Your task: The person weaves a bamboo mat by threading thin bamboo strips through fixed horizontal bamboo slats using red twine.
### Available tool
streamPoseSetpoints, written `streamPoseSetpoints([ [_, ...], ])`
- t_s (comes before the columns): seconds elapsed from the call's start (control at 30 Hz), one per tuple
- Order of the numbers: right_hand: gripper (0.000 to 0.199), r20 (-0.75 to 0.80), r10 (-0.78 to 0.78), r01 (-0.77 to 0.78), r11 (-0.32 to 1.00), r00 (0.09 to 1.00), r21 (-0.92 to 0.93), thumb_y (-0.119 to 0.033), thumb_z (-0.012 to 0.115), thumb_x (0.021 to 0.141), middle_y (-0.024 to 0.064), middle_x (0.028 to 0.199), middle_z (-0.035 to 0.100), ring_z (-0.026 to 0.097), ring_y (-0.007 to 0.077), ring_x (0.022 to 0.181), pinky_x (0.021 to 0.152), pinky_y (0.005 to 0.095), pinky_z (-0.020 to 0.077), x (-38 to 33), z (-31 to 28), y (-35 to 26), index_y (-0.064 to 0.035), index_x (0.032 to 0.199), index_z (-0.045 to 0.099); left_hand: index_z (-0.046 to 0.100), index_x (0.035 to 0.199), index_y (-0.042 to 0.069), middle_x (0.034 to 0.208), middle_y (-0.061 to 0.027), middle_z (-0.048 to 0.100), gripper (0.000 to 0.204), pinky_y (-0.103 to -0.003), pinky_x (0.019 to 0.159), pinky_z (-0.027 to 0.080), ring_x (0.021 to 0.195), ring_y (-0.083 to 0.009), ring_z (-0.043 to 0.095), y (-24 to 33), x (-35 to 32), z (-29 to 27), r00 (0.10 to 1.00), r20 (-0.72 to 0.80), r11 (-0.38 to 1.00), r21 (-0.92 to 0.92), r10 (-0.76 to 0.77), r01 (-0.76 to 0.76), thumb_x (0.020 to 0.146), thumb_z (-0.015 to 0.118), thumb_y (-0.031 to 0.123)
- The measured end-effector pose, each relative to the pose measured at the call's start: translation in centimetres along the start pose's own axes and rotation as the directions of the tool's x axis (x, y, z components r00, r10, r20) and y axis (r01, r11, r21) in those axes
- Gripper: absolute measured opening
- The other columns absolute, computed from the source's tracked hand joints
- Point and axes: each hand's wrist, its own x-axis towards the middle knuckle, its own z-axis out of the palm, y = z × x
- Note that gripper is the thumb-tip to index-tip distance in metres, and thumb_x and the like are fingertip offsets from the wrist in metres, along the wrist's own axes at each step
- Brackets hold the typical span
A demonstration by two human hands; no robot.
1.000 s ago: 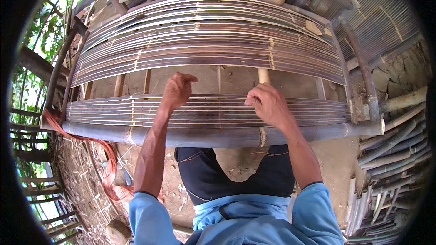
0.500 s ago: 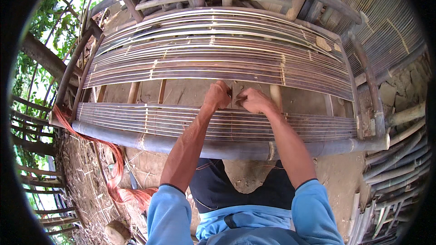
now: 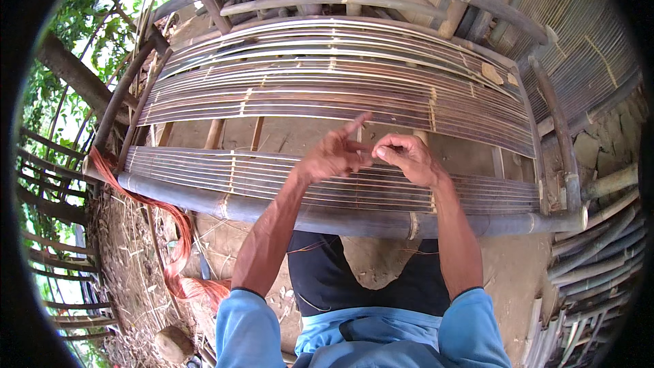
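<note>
Bench: the bamboo bench [image 3: 327,221] stands directly before the person, long front edge across the knees, perhaps so that both arms can reach its middle.
Front slats: the front slats [image 3: 272,174] lie in a band along the front edge; a pale tie [image 3: 231,172] crosses them, presumably to keep their spacing even.
Back slats: the back slats [image 3: 340,88] fill the part toward the back edge; between both bands an open gap lets the ground be seen.
Left hand: the left hand [image 3: 334,157] is over the gap, forefinger stretched toward the back edge; its grip looks loose, but with the blur I cannot tell if it holds something.
Right hand: the right hand [image 3: 413,161] is just beside it, grip narrow, thumb near forefinger, as if for a fine thing; whether a strand is inside, I cannot tell.
Orange strands: the orange strands [image 3: 182,238] hang from the left front corner to the ground, probably for easy reach.
</note>
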Motion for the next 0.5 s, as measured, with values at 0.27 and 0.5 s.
streamPoseSetpoints([
  [0.27,0.024,-0.244,-0.081,0.031,0.979,0.966,-0.204,-0.024,0.064,0.099,0.0017,0.078,0.065,0.052,0.0091,0.066,0.062,0.0286,0.0452,0.3,0.0,2.1,-0.0014,0.101,0.072,0.073,0.081,0.004,0.056,-0.0061,0.055,0.016,-0.036,0.065,0.051,0.058,-0.0167,0.055,3.3,-13.6,-4.4,0.837,-0.249,0.372,0.926,0.488,0.059,0.081,0.083,0.018],
  [0.5,0.024,-0.155,0.083,-0.12,0.961,0.985,-0.25,-0.024,0.066,0.098,0.0047,0.093,0.069,0.064,0.0139,0.089,0.081,0.0301,0.0519,0.4,0.7,1.1,-0.0018,0.099,0.073,0.066,0.098,0.003,0.085,-0.0027,0.06,0.025,-0.026,0.067,0.051,0.075,-0.0121,0.057,-0.3,-40.9,-13.2,0.592,-0.789,0.845,0.2,-0.16,0.496,0.092,0.076,0.025],
])
